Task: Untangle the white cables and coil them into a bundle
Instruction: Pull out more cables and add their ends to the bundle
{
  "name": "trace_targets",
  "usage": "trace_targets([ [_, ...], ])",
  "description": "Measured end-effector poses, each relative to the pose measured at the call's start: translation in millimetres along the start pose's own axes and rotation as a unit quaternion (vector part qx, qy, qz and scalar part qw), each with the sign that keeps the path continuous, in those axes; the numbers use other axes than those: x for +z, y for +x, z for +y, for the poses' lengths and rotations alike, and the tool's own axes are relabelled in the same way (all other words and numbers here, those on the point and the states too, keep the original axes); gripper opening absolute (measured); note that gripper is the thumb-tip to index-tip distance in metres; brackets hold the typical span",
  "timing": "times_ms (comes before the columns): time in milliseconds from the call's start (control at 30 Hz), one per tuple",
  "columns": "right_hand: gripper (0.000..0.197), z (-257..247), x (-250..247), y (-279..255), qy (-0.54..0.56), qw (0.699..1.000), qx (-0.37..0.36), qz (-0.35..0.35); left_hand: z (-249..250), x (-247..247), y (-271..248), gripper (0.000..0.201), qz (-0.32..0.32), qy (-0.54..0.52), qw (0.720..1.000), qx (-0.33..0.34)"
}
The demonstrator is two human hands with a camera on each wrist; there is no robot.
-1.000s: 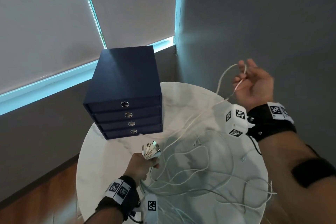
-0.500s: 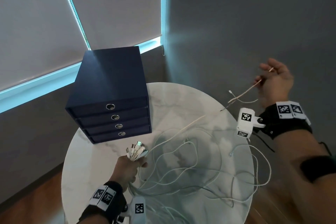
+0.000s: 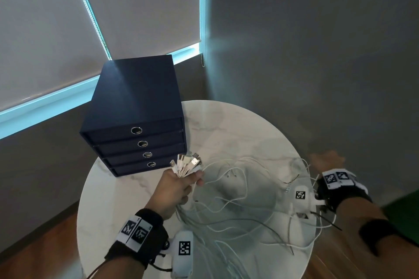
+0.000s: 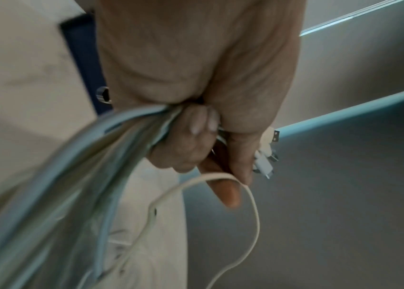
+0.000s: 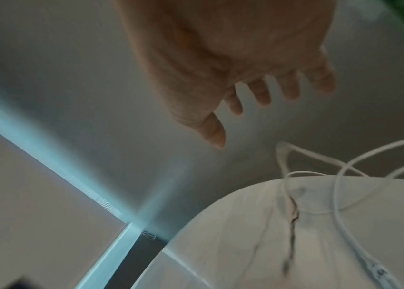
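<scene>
Several white cables (image 3: 235, 208) lie tangled across the round marble table (image 3: 226, 124). My left hand (image 3: 179, 186) grips a bunch of them just below their plug ends (image 3: 187, 163), which fan out above my fist. The left wrist view shows my fingers (image 4: 190, 136) curled round the cables (image 4: 77, 176), with connectors (image 4: 265, 162) poking out past the thumb. My right hand (image 3: 326, 161) hovers at the table's right edge, blurred. In the right wrist view its fingers (image 5: 262, 91) are spread and hold nothing, with loose cable loops (image 5: 339, 176) below them.
A dark blue box of drawers (image 3: 136, 120) with ring pulls stands at the table's back left, close to my left hand. Grey walls and a window blind (image 3: 136, 7) rise behind the table. Wooden floor (image 3: 45, 244) shows below the rim.
My right hand has let go of the cable it held up and has dropped to the table's right edge. My left hand still grips the plug ends.
</scene>
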State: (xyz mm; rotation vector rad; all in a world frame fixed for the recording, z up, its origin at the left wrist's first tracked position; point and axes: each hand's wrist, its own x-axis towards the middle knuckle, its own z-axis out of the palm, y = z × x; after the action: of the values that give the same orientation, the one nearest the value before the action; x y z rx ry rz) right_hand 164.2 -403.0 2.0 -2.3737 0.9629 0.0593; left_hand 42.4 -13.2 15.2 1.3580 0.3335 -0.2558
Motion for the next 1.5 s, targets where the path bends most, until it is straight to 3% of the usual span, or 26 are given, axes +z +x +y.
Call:
trace_targets([
  [67, 0.066, -16.2, 9.6, -23.6, -0.014, 0.998, -0.063, 0.01, 16.2, 13.8, -4.4, 0.023, -0.029, 0.007, 0.999, 0.028],
  [133, 0.052, -48.1, 10.7, -62.1, 0.109, 0.97, -0.209, -0.057, 31.5, 27.2, -7.9, 0.027, -0.034, 0.01, 0.998, 0.056],
  [200, 0.034, -82.4, 6.4, -116.9, 0.255, 0.89, -0.298, -0.233, 45.1, 40.0, -11.6, 0.023, -0.034, -0.004, 0.996, 0.084],
  [300, 0.051, -114.7, 6.6, -191.3, 0.296, 0.763, -0.384, -0.428, 66.5, 56.8, -20.5, 0.014, -0.026, -0.064, 0.988, 0.14],
  [333, 0.057, -119.7, 12.6, -209.3, 0.303, 0.727, -0.383, -0.482, 73.9, 60.9, -23.8, 0.014, -0.013, -0.082, 0.982, 0.169],
  [400, 0.06, -117.3, 26.6, -233.7, 0.307, 0.68, -0.37, -0.553, 88.8, 66.4, -30.0, 0.014, 0.002, -0.107, 0.969, 0.22],
  [433, 0.048, -113.5, 31.6, -242.3, 0.29, 0.671, -0.365, -0.576, 95.6, 66.6, -32.2, 0.017, 0.0, -0.12, 0.965, 0.233],
  [500, 0.023, -101.6, 40.4, -247.6, 0.23, 0.681, -0.363, -0.593, 106.4, 60.4, -31.6, 0.019, -0.003, -0.152, 0.957, 0.248],
  [667, 0.034, -56.0, 57.5, -207.7, 0.127, 0.776, -0.312, -0.534, 118.5, 25.5, -18.6, 0.017, 0.073, -0.224, 0.935, 0.264],
  [900, 0.035, 3.4, 39.5, -128.8, 0.055, 0.841, -0.252, -0.476, 98.9, 3.4, 1.7, 0.019, 0.148, -0.281, 0.922, 0.222],
  [1100, 0.01, 57.9, 15.1, -57.3, -0.076, 0.912, -0.235, -0.326, 80.9, -12.9, 15.2, 0.022, 0.194, -0.301, 0.915, 0.187],
  [1167, 0.007, 69.3, 7.4, -38.4, -0.086, 0.923, -0.237, -0.29, 71.0, -19.2, 18.3, 0.022, 0.202, -0.307, 0.914, 0.172],
  [1267, 0.029, 74.1, -4.4, -17.4, -0.11, 0.94, -0.242, -0.214, 53.0, -24.9, 21.8, 0.025, 0.207, -0.32, 0.912, 0.149],
  [1367, 0.034, 73.3, -11.4, -6.4, -0.155, 0.947, -0.225, -0.171, 35.8, -29.0, 25.8, 0.029, 0.216, -0.322, 0.914, 0.118],
  [1500, 0.035, 68.4, -9.9, -16.6, -0.262, 0.936, -0.213, -0.097, 8.9, -25.9, 30.3, 0.034, 0.22, -0.233, 0.945, 0.061],
])
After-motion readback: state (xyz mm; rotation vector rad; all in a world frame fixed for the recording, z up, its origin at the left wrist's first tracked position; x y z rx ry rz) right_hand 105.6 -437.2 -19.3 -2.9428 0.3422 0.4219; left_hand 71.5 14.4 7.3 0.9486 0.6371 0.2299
